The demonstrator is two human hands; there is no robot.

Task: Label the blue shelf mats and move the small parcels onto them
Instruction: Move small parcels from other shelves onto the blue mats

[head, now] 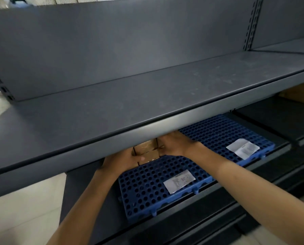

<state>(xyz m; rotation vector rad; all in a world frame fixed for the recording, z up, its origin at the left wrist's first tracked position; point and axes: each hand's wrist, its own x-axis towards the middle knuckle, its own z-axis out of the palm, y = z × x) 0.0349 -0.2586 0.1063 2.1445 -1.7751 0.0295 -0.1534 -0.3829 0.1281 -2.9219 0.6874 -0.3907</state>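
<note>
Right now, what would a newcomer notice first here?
The left hand and right hand reach under the grey upper shelf and hold small brown parcels at the back of the left blue mat. The right blue mat lies beside it; both carry white labels.

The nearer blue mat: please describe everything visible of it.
The nearer blue mat looks like hard plastic, pierced with rows of round holes. It lies flat on the lower shelf, beside a second mat. A white label lies on it; the left hand and right hand hold brown parcels at its back.
</note>
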